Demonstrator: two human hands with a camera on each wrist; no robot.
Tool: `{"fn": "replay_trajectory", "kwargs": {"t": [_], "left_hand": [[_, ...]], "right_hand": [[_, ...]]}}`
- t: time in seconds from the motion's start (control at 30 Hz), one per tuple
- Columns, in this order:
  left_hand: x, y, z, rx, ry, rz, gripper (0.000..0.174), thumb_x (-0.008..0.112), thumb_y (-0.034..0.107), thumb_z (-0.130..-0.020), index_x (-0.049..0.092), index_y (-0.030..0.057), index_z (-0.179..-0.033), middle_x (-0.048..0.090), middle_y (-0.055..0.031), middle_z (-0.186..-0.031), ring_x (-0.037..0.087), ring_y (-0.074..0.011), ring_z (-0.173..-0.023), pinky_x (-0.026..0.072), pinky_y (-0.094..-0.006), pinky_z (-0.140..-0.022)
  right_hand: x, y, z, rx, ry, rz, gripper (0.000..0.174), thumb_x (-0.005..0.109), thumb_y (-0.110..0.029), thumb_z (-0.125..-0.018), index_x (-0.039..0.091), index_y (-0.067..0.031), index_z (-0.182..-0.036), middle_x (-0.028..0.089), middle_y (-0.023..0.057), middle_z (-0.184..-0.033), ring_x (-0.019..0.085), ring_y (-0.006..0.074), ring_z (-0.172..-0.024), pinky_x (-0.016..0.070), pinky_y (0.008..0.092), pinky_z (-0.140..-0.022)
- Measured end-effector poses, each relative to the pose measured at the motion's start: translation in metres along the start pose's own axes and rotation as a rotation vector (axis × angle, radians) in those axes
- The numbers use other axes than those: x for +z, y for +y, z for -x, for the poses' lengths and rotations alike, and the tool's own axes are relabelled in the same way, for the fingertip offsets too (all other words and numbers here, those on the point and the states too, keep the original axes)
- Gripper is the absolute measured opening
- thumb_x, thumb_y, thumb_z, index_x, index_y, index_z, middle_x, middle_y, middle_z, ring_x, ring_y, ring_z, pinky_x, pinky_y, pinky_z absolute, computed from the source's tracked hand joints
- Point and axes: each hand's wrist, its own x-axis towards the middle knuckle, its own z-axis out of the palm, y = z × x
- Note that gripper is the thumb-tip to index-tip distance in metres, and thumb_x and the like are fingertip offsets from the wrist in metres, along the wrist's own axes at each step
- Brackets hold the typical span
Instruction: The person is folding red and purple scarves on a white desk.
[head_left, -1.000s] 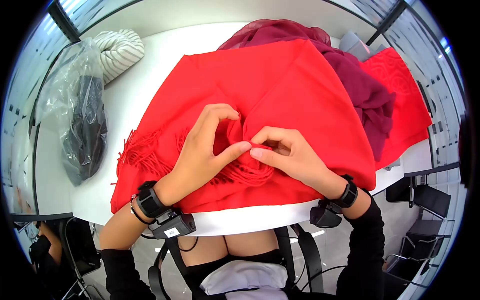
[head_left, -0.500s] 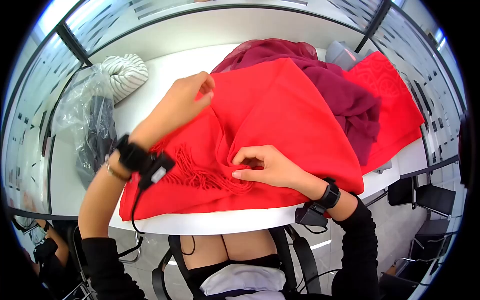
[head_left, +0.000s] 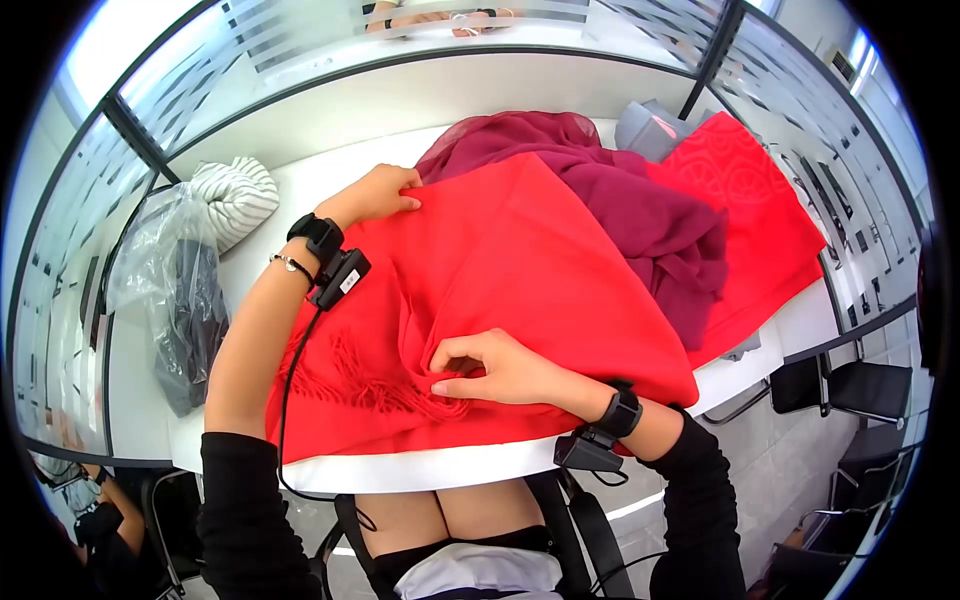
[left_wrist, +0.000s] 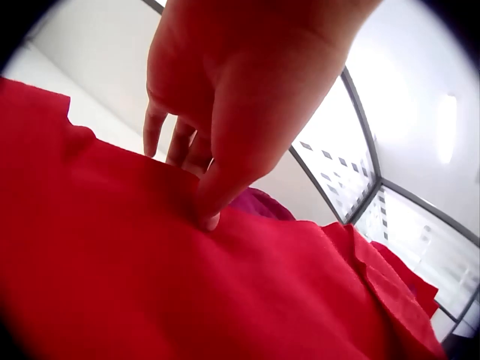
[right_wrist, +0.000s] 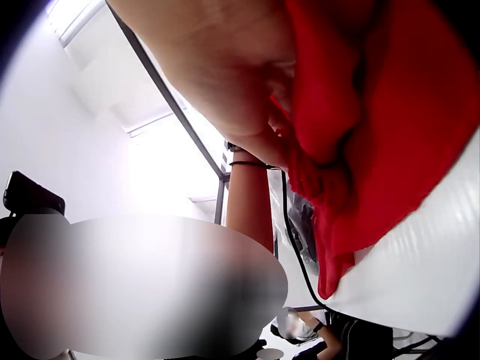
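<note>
A red fringed scarf (head_left: 510, 270) lies spread over the white table, its tassels (head_left: 345, 375) bunched toward the near left. At the scarf's far left edge my left hand (head_left: 378, 193) pinches the cloth; in the left wrist view the thumb of that hand (left_wrist: 247, 90) presses the near face while the other fingers hang behind the edge. Close to the tassels, my right hand (head_left: 505, 370) holds a gathered fold between curled fingers and thumb. The right wrist view shows the red cloth (right_wrist: 420, 127) bunched against that palm, its fingertips mostly hidden.
A maroon sheer cloth (head_left: 600, 190) lies behind the scarf, with a red patterned cloth (head_left: 745, 190) and a grey item (head_left: 648, 130) at the back right. On the left are a clear plastic bag (head_left: 165, 260) with dark contents and a striped roll (head_left: 235, 200). Low partitions border the table.
My left hand has let go of the fold near the tassels and moved away to the scarf's far left edge, which it now pinches. My right hand stays at the fold.
</note>
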Motion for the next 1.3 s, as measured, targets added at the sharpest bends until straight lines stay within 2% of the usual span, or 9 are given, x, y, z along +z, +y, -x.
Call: {"fn": "replay_trajectory", "kwargs": {"t": [0.17,0.33,0.5,0.67,0.8,0.93,1.0,1.2,1.3], "left_hand": [[0.004,-0.011,0.001,0.128,0.137,0.065,0.019,0.069,0.014,-0.074,0.061,0.0017,-0.087,0.062,-0.0096,-0.077,0.056,-0.0223,-0.072,0.0447,-0.0317,-0.068],[-0.007,-0.006,0.012,0.052,0.287,0.184,0.017,0.071,0.012,-0.071,0.061,0.0005,-0.079,0.06,-0.0082,-0.064,0.055,-0.0165,-0.059,0.0445,-0.0284,-0.059],[-0.044,-0.003,0.041,-0.004,0.464,0.121,0.015,0.071,0.011,-0.068,0.063,0.0023,-0.077,0.061,-0.011,-0.066,0.059,-0.0231,-0.06,0.0464,-0.0308,-0.058],[-0.085,-0.018,0.099,-0.037,0.645,-0.033,0.012,0.066,0.009,-0.067,0.062,0.0032,-0.076,0.061,-0.0128,-0.065,0.061,-0.0257,-0.06,0.0472,-0.0329,-0.057],[-0.124,-0.048,0.154,-0.127,0.825,-0.272,0.009,0.058,0.006,-0.069,0.058,0.0017,-0.077,0.061,-0.0134,-0.064,0.062,-0.0247,-0.058,0.048,-0.0323,-0.055],[-0.16,-0.051,0.214,-0.299,0.746,0.01,0.008,0.053,0.006,-0.073,0.056,0.0052,-0.08,0.059,-0.0066,-0.057,0.055,-0.0106,-0.045,0.0412,-0.0246,-0.042],[-0.172,-0.041,0.234,-0.207,0.726,0.207,0.013,0.048,0.007,-0.078,0.052,0.0086,-0.09,0.053,-0.0006,-0.052,0.048,-0.0054,-0.041,0.0339,-0.0196,-0.038],[-0.184,0.02,0.269,-0.163,0.395,0.279,0.022,0.041,0.006,-0.08,0.061,0.0066,-0.09,0.053,0.0045,-0.057,0.039,0.0004,-0.04,0.0295,-0.0135,-0.038],[-0.165,0.047,0.281,-0.095,0.363,0.275,0.024,0.044,0.01,-0.082,0.065,0.0084,-0.095,0.051,0.004,-0.052,0.042,-0.0005,-0.038,0.0316,-0.0119,-0.037]], "right_hand": [[0.002,0.001,-0.001,-0.048,0.023,0.001,0.017,0.066,-0.013,-0.08,0.056,0.0002,-0.085,0.058,0.0059,-0.074,0.055,0.0126,-0.068,0.0465,0.026,-0.065],[-0.004,-0.001,-0.001,-0.01,-0.036,0.027,0.017,0.066,-0.013,-0.082,0.057,-0.0002,-0.089,0.06,0.0037,-0.081,0.057,0.0097,-0.076,0.0481,0.0251,-0.074],[-0.005,-0.004,0.001,-0.027,0.049,0.076,0.016,0.065,-0.01,-0.082,0.056,0.0004,-0.09,0.06,0.0039,-0.082,0.057,0.007,-0.079,0.0487,0.0239,-0.072],[-0.022,-0.021,0.023,-0.069,0.562,0.091,0.015,0.065,-0.005,-0.079,0.054,0.0,-0.087,0.062,0.0079,-0.073,0.059,0.0088,-0.068,0.0461,0.0247,-0.062],[-0.045,-0.079,0.058,-0.204,0.737,0.71,0.014,0.063,0.002,-0.076,0.054,0.0009,-0.086,0.055,0.0138,-0.07,0.054,0.0196,-0.059,0.042,0.0279,-0.056],[-0.087,-0.131,0.082,-0.253,0.846,1.035,0.011,0.06,0.0,-0.076,0.053,0.0,-0.085,0.055,0.0162,-0.069,0.053,0.0274,-0.059,0.0426,0.0312,-0.057],[-0.118,-0.155,0.085,-0.23,0.865,1.205,0.011,0.059,-0.002,-0.077,0.053,-0.0009,-0.086,0.054,0.0168,-0.068,0.053,0.0287,-0.06,0.043,0.0324,-0.057],[-0.211,-0.226,0.074,-0.275,0.981,1.587,0.009,0.054,-0.012,-0.087,0.052,-0.0081,-0.094,0.059,0.012,-0.072,0.057,0.023,-0.061,0.0445,0.0307,-0.059],[-0.189,-0.26,0.062,-0.283,1.163,1.537,0.019,0.062,-0.004,-0.075,0.059,0.0016,-0.094,0.065,0.0176,-0.081,0.063,0.0288,-0.072,0.0493,0.0339,-0.064]]}}
